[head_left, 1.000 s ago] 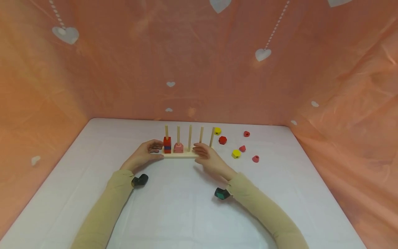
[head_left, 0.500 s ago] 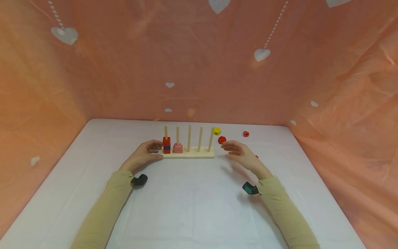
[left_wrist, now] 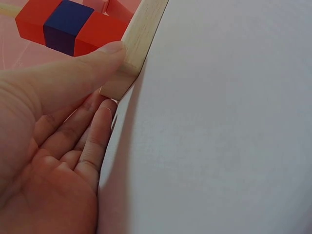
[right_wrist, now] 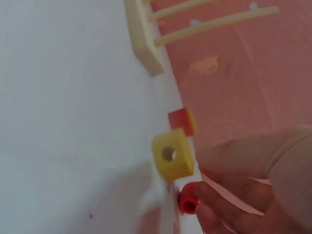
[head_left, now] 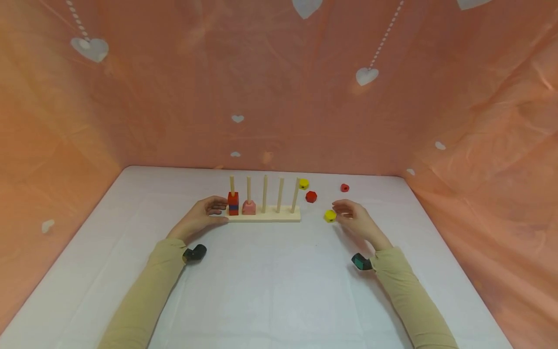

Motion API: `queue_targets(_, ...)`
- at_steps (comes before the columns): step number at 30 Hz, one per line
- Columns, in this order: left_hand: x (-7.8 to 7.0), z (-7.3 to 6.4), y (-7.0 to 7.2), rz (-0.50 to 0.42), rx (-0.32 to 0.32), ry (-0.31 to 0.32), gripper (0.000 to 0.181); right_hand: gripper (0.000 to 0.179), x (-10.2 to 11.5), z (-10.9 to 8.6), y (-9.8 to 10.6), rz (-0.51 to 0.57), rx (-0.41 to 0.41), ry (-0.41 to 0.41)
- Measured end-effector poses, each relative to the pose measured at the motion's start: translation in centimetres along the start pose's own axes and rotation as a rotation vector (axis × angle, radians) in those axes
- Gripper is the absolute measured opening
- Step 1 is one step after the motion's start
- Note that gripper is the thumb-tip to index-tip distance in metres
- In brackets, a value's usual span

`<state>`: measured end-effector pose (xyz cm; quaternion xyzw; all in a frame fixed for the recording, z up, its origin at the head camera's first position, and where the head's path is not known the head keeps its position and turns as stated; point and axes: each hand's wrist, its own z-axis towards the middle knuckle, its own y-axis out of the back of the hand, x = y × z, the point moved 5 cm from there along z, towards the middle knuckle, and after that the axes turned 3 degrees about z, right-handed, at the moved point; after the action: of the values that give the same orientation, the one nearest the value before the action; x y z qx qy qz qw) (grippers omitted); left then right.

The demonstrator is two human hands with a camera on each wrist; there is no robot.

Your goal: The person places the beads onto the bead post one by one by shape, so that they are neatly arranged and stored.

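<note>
Peg rack [head_left: 271, 218] set crosswise, pegs [head_left: 265, 195] upward

Its long axis runs left-right across the white table [head_left: 261, 291]. Left hand [head_left: 201, 215], relaxed, touches its left end; right hand [head_left: 356, 220], fingers loosely parted, is just beside a yellow bead [head_left: 330, 216].

A salmon-orange cloth [head_left: 174, 106] fills the upper frame and both sides – brighter orange at the left, most creased at the right. Pale hearts [head_left: 367, 76] dot it, two hanging from beaded lines [head_left: 77, 18] at upper left and upper right. Below – a white tabletop [head_left: 270, 291], faintly creased, under soft light.
</note>
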<state>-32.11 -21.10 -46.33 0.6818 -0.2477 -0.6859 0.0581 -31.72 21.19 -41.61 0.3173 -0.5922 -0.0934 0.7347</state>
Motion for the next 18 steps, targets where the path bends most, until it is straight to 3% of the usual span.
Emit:
queue_targets(6, -0.1, 0.1, 0.0, 0.004, 0.002, -0.008, 0.062, 0.034, -0.7, 0.4, 0.1, -0.073, -0.036, -0.018)
queue_targets(18, -0.2, 0.1, -0.1, 0.002, 0.002, -0.029, 0.059, 0.037, -1.6, 1.1, -0.5, -0.106, 0.010, -0.106)
